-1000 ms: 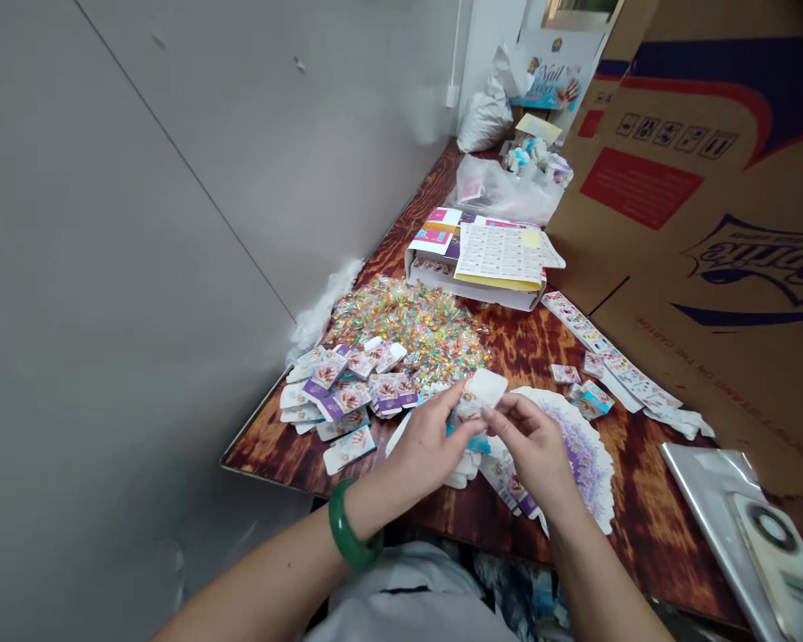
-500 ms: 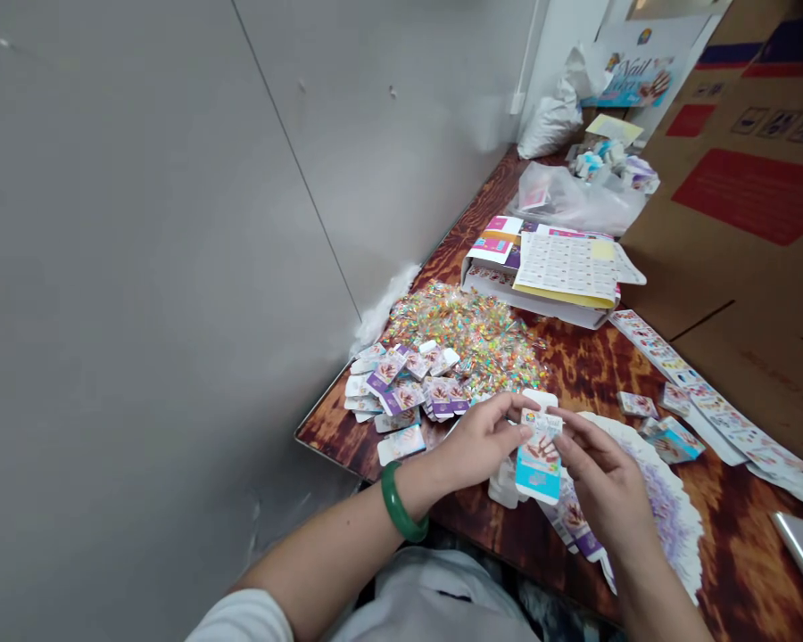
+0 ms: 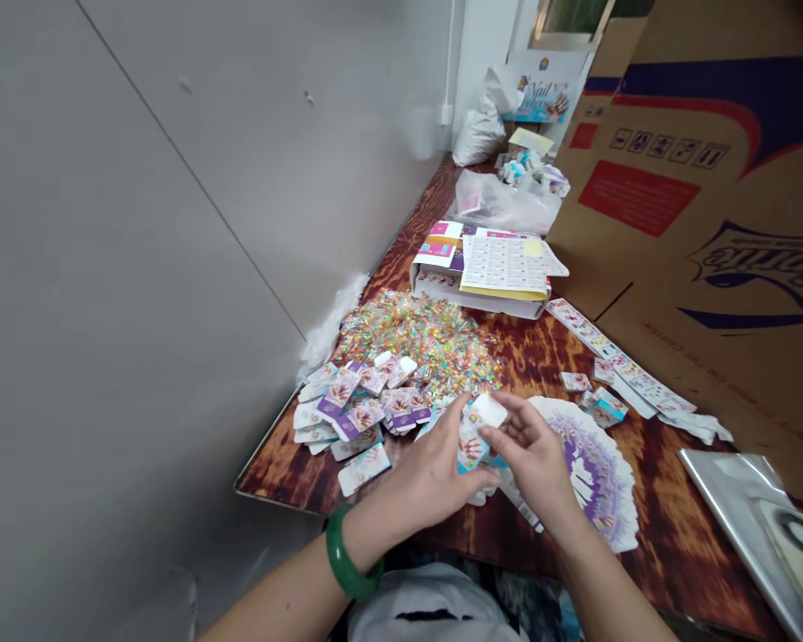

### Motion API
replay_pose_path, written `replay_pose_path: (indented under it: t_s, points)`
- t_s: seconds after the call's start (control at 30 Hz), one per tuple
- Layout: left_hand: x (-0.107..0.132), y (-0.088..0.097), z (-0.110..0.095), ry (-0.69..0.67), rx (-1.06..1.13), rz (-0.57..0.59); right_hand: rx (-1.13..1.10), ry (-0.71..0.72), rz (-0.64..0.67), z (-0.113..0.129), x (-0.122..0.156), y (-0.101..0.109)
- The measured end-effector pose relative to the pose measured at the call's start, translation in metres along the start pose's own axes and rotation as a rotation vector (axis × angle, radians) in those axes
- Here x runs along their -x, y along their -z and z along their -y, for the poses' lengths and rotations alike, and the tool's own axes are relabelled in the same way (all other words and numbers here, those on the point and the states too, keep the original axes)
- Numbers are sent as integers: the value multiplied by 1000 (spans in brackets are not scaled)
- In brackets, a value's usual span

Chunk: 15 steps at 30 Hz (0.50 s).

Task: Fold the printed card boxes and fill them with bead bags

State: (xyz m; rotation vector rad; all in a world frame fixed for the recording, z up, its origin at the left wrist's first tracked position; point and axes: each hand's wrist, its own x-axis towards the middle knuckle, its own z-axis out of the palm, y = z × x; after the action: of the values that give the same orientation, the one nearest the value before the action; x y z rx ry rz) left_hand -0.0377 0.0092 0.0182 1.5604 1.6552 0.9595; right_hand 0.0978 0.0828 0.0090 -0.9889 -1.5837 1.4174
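Observation:
My left hand (image 3: 434, 468), with a green bangle at the wrist, and my right hand (image 3: 533, 455) meet over the near edge of a dark wooden table (image 3: 656, 526). Between them they pinch a small printed card packet (image 3: 476, 432) with a white flap on top and blue at the bottom. Just beneath the hands lie more flat cards. A fanned stack of purple-printed cards (image 3: 592, 468) spreads out right of my right hand. Left of my left hand sits a heap of small folded packets (image 3: 358, 406).
Behind the packets is a pile of tiny multicoloured pieces in clear bags (image 3: 418, 334). A white box with printed sheets (image 3: 488, 267) stands farther back, then plastic bags (image 3: 509, 201). A big cardboard carton (image 3: 702, 205) walls the right side; a grey wall (image 3: 140, 267) runs along the left.
The packet, held flat and open between the hands half a second ago, is now folded closer and tilted, with the white flap up. The head view swung back to the right.

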Motion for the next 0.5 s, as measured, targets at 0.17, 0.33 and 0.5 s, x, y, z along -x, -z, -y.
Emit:
replay_pose_path:
  t_s: [0.17, 0.33, 0.5]
  points:
    - [0, -16, 15, -38, -199, -135, 187, 192, 5, 3, 4, -8]
    - [2, -14, 18, -108, -273, -150, 13, 39, 40, 14, 0, -6]
    - [3, -12, 15, -151, -321, -163, -119, -72, 48, 20, -8, -7]
